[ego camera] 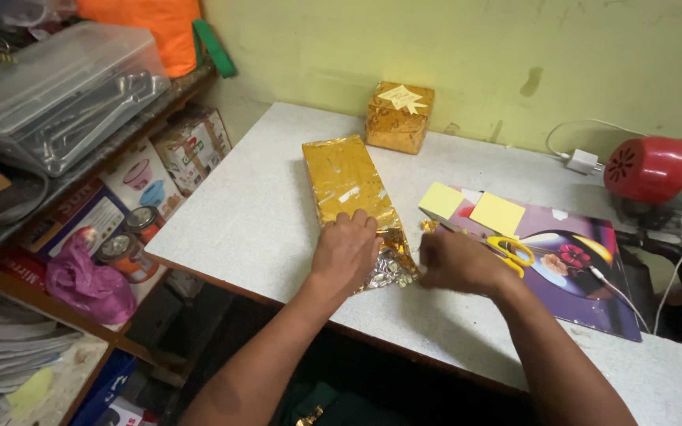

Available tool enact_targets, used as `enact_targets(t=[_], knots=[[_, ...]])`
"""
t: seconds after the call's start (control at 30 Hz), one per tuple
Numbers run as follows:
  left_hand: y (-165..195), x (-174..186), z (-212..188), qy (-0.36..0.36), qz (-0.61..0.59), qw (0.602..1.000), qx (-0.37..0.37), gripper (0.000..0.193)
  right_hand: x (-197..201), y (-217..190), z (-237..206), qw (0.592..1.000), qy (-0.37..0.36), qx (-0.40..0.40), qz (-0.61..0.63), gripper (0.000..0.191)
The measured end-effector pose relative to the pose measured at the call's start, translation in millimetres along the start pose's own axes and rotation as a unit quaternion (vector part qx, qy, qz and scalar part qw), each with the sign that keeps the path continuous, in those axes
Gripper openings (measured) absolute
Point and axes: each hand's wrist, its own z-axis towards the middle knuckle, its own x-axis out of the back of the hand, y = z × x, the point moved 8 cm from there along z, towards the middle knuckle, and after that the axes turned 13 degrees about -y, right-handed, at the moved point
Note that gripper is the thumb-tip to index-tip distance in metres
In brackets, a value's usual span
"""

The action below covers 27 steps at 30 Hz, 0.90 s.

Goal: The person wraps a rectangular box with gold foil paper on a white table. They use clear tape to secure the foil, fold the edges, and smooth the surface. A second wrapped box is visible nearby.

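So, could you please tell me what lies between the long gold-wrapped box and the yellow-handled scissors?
In the head view, the right hand lies between the long gold-wrapped box and the yellow-handled scissors.

Small gold-wrapped cube box (399, 117) w/ pale star bow, at wall end of counter (254, 213). Purple printed sheet (586, 268) flat at right, two yellow sticky notes (497, 213) on it; yellow-handled scissors (511, 251) beside notes. Red-capped appliance (653, 170) far right, white plug + cord (583, 161) near it. Clear plastic bin (57, 91) on shelf at left; pink bag (88, 284) lower down.
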Motion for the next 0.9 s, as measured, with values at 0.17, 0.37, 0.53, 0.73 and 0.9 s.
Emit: enact_targets(t=[0.17,0.37,0.53,0.73,0.9], knots=[[2,-1,1,0.03,-0.001,0.999,0.015,0.029,11,0,11,0.981,0.136,-0.031,0.137,0.046],[0,-2,2,0.025,0.007,0.998,0.062,0.044,-6,-4,30,0.98,0.174,-0.021,0.091,0.038],[-1,-1,-3,0.026,0.01,0.997,0.073,0.054,-12,5,28,0.98,0.144,-0.06,0.122,0.037],[1,-6,-11,0.059,0.027,0.997,0.035,0.062,-10,-6,20,0.982,0.149,-0.05,0.102,0.015],[-1,-15,-18,0.105,-0.016,0.994,-0.033,0.058,-7,-9,17,0.982,0.148,-0.033,0.114,0.013]])
